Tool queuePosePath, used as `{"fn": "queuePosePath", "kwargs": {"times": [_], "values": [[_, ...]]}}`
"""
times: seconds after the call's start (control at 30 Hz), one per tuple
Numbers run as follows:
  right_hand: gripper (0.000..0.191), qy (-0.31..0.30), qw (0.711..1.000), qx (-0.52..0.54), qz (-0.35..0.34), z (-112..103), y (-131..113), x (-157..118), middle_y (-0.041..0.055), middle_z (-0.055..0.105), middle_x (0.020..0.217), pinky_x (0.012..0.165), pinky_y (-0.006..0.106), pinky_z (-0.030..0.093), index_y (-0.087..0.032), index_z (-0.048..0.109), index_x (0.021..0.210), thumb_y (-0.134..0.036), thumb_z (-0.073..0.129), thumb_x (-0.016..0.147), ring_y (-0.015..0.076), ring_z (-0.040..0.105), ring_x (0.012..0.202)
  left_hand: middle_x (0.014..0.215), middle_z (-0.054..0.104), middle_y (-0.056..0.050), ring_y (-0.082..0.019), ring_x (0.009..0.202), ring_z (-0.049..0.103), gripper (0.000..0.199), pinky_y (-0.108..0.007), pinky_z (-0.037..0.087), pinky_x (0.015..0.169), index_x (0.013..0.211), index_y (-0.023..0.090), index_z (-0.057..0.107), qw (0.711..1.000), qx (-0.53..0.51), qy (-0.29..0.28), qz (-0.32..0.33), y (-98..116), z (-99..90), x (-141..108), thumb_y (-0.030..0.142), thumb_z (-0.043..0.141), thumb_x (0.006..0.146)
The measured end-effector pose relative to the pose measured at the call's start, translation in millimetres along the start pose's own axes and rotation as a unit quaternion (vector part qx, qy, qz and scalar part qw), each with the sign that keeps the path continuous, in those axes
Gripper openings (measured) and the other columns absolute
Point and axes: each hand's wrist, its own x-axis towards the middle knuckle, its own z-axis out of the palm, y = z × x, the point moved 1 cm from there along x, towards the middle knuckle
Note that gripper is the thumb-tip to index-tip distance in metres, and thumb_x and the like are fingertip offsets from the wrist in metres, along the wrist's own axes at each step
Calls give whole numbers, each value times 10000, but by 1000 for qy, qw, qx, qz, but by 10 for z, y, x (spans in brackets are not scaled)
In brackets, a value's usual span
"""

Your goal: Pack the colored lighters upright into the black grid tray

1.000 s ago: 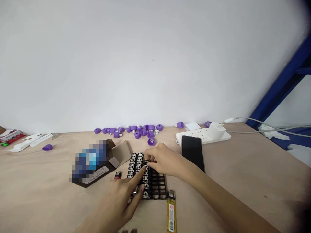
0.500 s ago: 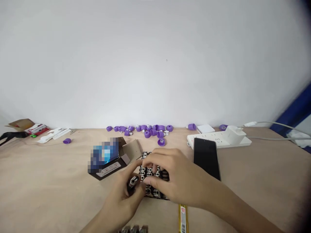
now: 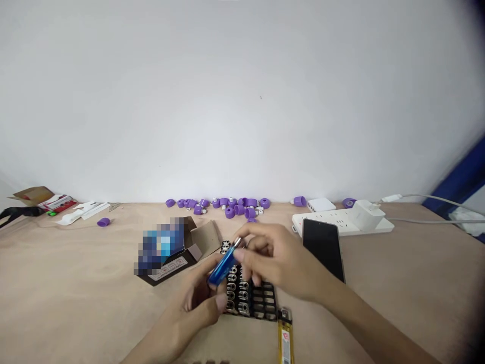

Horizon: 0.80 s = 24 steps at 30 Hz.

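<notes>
A blue lighter [image 3: 223,267] with a metal top is tilted above the tray, pinched near its top by the thumb and fingers of my right hand [image 3: 278,258]. My left hand [image 3: 193,303] is beside the lighter's lower end, its thumb apart from its curved fingers. Whether those fingers touch the lighter I cannot tell. Beneath both hands lies a black grid tray [image 3: 265,302]; several lighters with metal tops stand in its left columns, while slots at its right front are bare. A yellow lighter [image 3: 285,336] lies at the tray's front right corner.
An opened box [image 3: 166,253] stands left of the tray. A phone [image 3: 323,250] leans on a white power strip [image 3: 343,222] at the right. Several purple caps [image 3: 229,212] are scattered along the wall. Papers [image 3: 83,212] and an open carton [image 3: 34,194] lie far left.
The lighter that was inside my left hand is now tilted in my right hand's pinch. My left thumb has moved away from the fingers. More of the tray and the yellow lighter shows.
</notes>
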Motion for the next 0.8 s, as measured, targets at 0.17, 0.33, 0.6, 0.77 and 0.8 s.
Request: {"fn": "queuePosePath", "kwargs": {"times": [0.17, 0.33, 0.6, 0.77, 0.8], "values": [[226, 164, 979, -119, -33, -349, 137, 104, -13, 608, 600, 521, 259, 418, -190, 594, 855, -412, 574, 898, 126, 532, 531, 852, 598, -20, -188, 767, 589, 386, -356, 522, 716, 1326, 269, 439, 964, 230, 85, 100, -10, -72, 66, 380, 496, 961], [123, 113, 911, -396, 14, -398, 409, 157, 5, 595, 669, 550, 251, 346, -188, 633, 844, -166, 515, 874, 119, 488, 560, 1565, 305, -137, -329, 1434, 294, 596, -570, 368, 1122, 1509, 250, 226, 854, 472, -8, 218, -168, 40, 95, 294, 478, 971], [120, 30, 904, -427, 25, -252, 580, 165, 54, 590, 781, 497, 236, 274, -170, 616, 974, -213, 551, 883, 125, 483, 545, 1543, 392, -120, -276, 1427, 355, 564, -514, 403, 1122, 1509, 212, 243, 805, 538, -40, 245, -203, 98, 81, 272, 449, 987], [136, 7, 907, -420, -2, -210, 541, 163, 42, 635, 757, 529, 229, 313, -201, 633, 997, -178, 538, 903, 154, 575, 634, 1526, 413, -136, -285, 1419, 369, 542, -527, 417, 1104, 1494, 194, 284, 803, 538, -33, 254, -200, 92, 84, 267, 452, 983], [149, 4, 907, -420, -6, -205, 540, 163, 45, 648, 773, 543, 228, 325, -205, 638, 1007, -170, 538, 902, 160, 592, 663, 1523, 419, -138, -290, 1415, 377, 549, -532, 419, 1101, 1496, 194, 283, 804, 537, -34, 253, -202, 90, 83, 268, 458, 981]]}}
